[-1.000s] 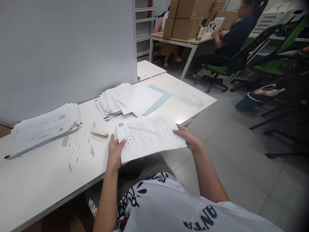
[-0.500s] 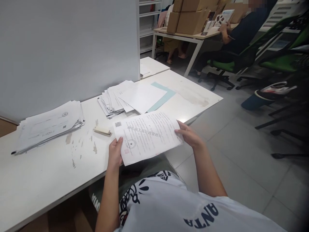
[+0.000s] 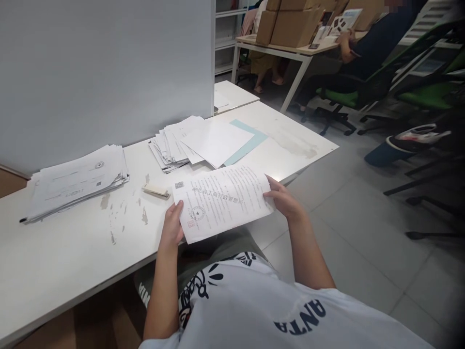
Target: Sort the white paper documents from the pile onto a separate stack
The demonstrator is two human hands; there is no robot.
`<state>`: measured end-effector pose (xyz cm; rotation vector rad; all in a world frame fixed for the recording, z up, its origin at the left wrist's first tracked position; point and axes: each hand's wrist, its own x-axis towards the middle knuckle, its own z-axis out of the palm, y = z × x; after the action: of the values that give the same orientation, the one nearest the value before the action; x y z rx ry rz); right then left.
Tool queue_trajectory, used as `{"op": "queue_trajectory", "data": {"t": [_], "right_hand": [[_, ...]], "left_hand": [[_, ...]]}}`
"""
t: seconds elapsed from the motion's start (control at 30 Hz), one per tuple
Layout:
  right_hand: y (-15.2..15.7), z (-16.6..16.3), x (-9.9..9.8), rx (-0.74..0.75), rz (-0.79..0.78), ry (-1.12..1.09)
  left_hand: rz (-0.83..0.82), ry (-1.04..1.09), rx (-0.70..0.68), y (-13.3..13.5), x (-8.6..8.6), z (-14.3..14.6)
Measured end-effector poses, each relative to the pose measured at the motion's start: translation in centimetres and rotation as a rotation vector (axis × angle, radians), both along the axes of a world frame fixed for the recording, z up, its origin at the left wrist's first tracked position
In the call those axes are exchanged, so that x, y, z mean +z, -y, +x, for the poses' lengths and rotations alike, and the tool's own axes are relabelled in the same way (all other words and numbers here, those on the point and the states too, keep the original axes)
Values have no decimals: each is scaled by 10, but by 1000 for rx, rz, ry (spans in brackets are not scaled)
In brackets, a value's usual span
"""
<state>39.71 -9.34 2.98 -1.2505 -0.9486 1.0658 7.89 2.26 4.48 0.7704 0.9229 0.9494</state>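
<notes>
White, thin paper: the printed document spans the space above the lap, the left hand and right hand each pinching one end, thumbs on top. Pulling unevenly could crease or tear it; a loosened grip could let it droop. Just beyond the left hand, the cream stapler-like object on the desk might snag a corner. Farther off, a careless sweep could scatter the fanned papers.
</notes>
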Motion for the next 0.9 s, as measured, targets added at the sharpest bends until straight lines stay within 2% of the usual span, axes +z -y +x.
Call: {"op": "queue_trajectory", "data": {"t": [0.13, 0.2, 0.3, 0.4, 0.53, 0.7, 0.9], "right_hand": [[2, 1, -2, -19, -43, 36], [3, 1, -5, -27, -66, 82], [3, -3, -11, 18, -99, 121], [-4, -9, -12, 109, -162, 143], [-22, -18, 4, 168, -231, 274], [-56, -39, 29, 279, -173, 495], [-99, -62, 37, 354, -225, 564]], "left_hand": [[2, -19, 48, 20, 11, -3], [-13, -75, 19, 34, 16, -13], [16, -229, -21, 52, 17, -33], [98, -428, 54, 61, 13, -54], [105, -632, 97, 63, 10, -72], [123, -757, 142, 57, 9, -87], [117, -915, 118, 54, 7, -97]]}}
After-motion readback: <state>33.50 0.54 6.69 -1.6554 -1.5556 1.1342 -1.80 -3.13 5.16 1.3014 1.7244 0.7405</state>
